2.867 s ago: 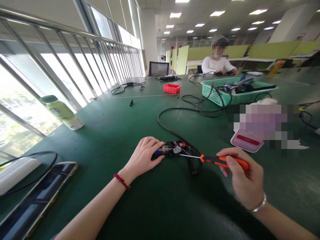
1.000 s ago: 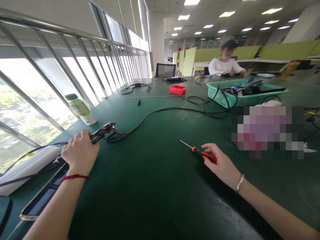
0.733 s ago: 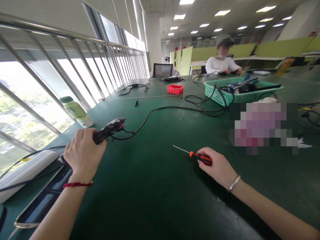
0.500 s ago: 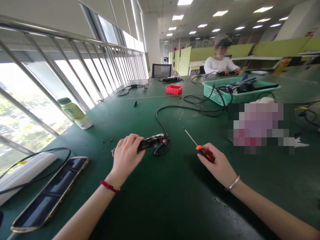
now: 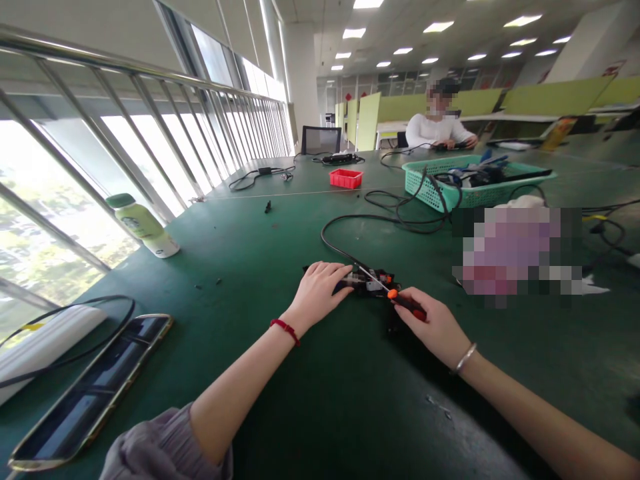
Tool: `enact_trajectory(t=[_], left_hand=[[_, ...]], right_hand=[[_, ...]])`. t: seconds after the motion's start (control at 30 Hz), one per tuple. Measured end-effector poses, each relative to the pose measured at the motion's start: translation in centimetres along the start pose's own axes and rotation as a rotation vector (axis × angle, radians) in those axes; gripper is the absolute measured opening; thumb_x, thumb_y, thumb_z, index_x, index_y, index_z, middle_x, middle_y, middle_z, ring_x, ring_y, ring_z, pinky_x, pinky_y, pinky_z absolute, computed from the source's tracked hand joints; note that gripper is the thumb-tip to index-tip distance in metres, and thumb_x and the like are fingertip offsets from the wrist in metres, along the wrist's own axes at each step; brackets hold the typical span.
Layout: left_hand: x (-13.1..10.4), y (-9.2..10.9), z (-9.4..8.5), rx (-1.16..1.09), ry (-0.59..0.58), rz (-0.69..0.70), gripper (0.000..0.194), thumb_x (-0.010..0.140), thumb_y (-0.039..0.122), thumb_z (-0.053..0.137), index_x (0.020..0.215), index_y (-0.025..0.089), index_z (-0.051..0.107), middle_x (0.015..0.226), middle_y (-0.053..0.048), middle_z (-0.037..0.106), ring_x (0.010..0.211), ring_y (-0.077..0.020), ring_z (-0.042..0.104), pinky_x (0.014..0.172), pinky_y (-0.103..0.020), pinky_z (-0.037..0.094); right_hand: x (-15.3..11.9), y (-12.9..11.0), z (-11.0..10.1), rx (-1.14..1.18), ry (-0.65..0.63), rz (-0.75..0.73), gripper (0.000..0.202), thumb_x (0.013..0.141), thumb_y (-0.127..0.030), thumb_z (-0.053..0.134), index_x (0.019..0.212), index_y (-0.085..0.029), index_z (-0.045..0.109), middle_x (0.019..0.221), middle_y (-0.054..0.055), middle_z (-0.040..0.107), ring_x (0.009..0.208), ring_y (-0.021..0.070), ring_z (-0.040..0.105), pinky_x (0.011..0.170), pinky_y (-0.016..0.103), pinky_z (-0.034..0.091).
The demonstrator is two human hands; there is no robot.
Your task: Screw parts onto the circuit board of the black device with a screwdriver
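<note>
- Currently left hand (image 5: 321,291) pins open-cased black plastic corded device (image 5: 374,286), 12 o'clock.
- Right hand (image 5: 434,323), 4 o'clock, grips orange-and-black steel-shafted screwdriver (image 5: 393,294).
- I'd guess tip-aligning step; next needs tip seated, device steady.

Metal railing (image 5: 100,63) beside bright windows (image 5: 213,53), yellow-green partitions (image 5: 369,120) under ceiling lights (image 5: 439,27)

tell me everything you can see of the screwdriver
The screwdriver has a black handle with orange-red parts, plastic or rubber by the look of it, with a bright orange collar where a thin, straight, silvery metal shaft begins. The right hand grips the handle, covering part of it. The shaft slants away and to the left, across the opened black device in the picture; whether its tip touches anything is too small to tell.
</note>
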State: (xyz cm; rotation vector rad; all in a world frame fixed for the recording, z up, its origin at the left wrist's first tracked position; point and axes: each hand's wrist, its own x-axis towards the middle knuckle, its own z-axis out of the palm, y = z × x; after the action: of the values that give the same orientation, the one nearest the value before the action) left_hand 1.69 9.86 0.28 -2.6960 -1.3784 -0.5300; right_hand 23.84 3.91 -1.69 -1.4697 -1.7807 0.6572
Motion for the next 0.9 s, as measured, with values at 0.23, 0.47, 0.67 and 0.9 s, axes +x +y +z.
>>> enact_trajectory(t=[0.23, 0.47, 0.67, 0.9], left_hand=[[-6.0, -9.1, -4.8, 0.451, -0.032, -0.637, 0.042, 0.089, 0.021, 0.034, 0.128, 0.014, 0.048, 0.131, -0.016, 0.048, 0.111, -0.0306, 0.052, 0.093, -0.045, 0.040], [-11.6, -13.8, -7.8, 0.518, -0.230, -0.903, 0.046, 0.082, 0.006, 0.030, 0.120, 0.010, 0.055, 0.109, -0.019, 0.059, 0.100, -0.0331, 0.056, 0.075, -0.040, 0.048], [-11.0, -13.1, -7.4, 0.509, -0.215, -0.850, 0.040, 0.081, 0.004, 0.030, 0.097, 0.012, 0.066, 0.100, -0.017, 0.058, 0.095, -0.0285, 0.057, 0.066, -0.034, 0.048], [-10.6, -12.7, -6.3, 0.524, -0.141, -0.784, 0.042, 0.086, 0.014, 0.028, 0.112, 0.013, 0.060, 0.099, -0.014, 0.057, 0.093, -0.0284, 0.055, 0.064, -0.034, 0.047]], right_hand=[[-0.3, -0.6, 0.0, -0.066, -0.048, 0.011, 0.018, 0.079, -0.031, 0.049, 0.086, -0.019, 0.061, 0.084, 0.004, 0.063, 0.076, 0.0196, 0.060, 0.072, 0.036, 0.048], [-0.3, -0.6, 0.0, -0.088, -0.042, 0.004, 0.020, 0.079, -0.032, 0.048, 0.086, -0.019, 0.061, 0.084, 0.004, 0.064, 0.075, 0.0186, 0.061, 0.070, 0.034, 0.049], [-0.4, -0.6, -0.1, -0.074, -0.071, 0.032, 0.022, 0.079, -0.034, 0.048, 0.089, -0.019, 0.062, 0.087, 0.005, 0.064, 0.078, 0.0199, 0.062, 0.072, 0.036, 0.051], [-0.3, -0.6, -0.1, -0.084, -0.072, 0.024, 0.020, 0.079, -0.033, 0.050, 0.087, -0.020, 0.062, 0.086, 0.005, 0.065, 0.077, 0.0202, 0.062, 0.070, 0.036, 0.051]])
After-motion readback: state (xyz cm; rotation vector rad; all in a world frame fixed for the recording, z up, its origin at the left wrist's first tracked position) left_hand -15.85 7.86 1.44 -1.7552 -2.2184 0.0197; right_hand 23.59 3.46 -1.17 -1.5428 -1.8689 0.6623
